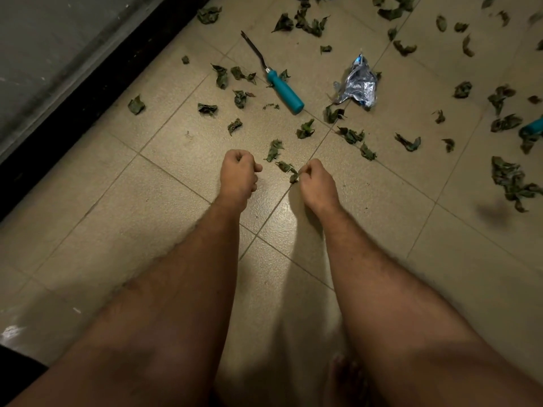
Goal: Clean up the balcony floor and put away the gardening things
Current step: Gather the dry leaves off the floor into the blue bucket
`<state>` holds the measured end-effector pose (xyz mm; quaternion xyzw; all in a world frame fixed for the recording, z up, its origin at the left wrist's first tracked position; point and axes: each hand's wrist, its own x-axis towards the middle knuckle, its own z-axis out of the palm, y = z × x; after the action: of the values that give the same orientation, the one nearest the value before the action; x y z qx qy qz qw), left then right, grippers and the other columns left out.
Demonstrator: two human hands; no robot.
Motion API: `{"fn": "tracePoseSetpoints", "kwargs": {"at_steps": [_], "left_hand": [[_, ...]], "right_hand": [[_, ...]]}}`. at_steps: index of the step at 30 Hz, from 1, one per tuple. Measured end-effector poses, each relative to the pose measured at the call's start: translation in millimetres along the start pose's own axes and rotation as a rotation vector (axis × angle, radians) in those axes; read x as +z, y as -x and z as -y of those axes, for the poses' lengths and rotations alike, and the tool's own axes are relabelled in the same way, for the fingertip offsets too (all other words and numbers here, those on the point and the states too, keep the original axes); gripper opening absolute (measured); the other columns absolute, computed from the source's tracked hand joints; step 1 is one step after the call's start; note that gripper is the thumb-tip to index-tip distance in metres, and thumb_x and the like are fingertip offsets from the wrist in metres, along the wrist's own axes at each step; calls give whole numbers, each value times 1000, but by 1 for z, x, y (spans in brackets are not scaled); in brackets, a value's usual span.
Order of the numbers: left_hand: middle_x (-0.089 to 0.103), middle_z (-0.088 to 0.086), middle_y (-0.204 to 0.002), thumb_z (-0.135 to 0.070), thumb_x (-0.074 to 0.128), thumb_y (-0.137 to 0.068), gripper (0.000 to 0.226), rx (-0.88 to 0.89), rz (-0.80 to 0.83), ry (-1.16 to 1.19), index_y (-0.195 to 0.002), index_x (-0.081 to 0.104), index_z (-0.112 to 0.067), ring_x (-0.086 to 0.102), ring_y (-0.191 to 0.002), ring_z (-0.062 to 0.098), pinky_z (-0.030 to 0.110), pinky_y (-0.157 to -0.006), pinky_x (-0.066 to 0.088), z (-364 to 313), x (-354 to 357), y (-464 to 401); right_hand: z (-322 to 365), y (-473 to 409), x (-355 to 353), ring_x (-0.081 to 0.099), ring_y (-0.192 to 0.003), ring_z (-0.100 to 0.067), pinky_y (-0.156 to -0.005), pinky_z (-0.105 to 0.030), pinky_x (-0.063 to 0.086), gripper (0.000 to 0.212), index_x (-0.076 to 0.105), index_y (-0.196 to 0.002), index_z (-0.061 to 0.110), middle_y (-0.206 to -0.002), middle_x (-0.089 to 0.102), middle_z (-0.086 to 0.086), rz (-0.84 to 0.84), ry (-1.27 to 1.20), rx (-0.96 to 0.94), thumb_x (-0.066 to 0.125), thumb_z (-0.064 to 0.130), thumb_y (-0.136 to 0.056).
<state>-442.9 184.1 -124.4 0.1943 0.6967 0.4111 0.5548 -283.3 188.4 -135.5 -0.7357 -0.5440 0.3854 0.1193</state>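
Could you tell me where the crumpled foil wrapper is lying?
The foil wrapper lies on the floor tiles, upper right of centre, just right of the teal-handled hand fork.

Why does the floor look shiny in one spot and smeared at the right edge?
Head view: overhead light glares off the tiled floor between the forearms, which cast shadows below; the dried leaves at the right edge smear from motion blur and wide-angle stretch.

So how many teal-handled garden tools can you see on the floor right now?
2. One teal-handled fork lies whole on the tiles ahead of the hands, beside the crumpled foil wrapper. A second teal handle pokes in at the right edge, mostly out of view. Others may lie outside the picture.
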Motion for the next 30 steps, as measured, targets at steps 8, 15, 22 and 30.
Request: {"fn": "tracePoseSetpoints", "kwargs": {"at_steps": [8, 15, 22, 30], "left_hand": [[62, 5, -82, -26, 54, -94, 15, 105, 70, -441, -102, 62, -16, 58, -61, 19, 29, -52, 46, -3, 11, -14], [69, 4, -111, -17, 71, -88, 33, 482, 247, -971, -121, 64, -16, 65, -102, 19, 35, -91, 54, 2, 34, -20], [66, -2, -88, -26, 63, -93, 12, 513, 81, -932, -100, 64, -16, 62, -79, 15, 32, -70, 52, 12, 35, -13], [66, 7, -80, -18, 47, -96, 16, 26, -116, 95, -98, 59, -7, 63, -64, 16, 29, -55, 48, -3, 1, -21]], "right_hand": [[5, -4, 10, 53, -77, -13, -63, -27, 39, 24, 58, -103, 20, -85, 58, 7, -93, 300, -88, 64, 40, -92], [-13, -6, 2, 42, -59, -13, -52, -25, 33, 18, 60, -81, 11, -68, 50, 3, -107, -451, 173, 53, 21, -95], [-14, 0, -17, 63, -57, -16, -47, -23, 39, 12, 52, -83, 12, -68, 65, -5, 48, -1414, 463, 45, 14, -93], [24, -26, -12, 45, -52, -8, -45, -24, 31, 9, 63, -97, 14, -69, 56, 1, 106, -762, 243, 54, 16, -97]]}}
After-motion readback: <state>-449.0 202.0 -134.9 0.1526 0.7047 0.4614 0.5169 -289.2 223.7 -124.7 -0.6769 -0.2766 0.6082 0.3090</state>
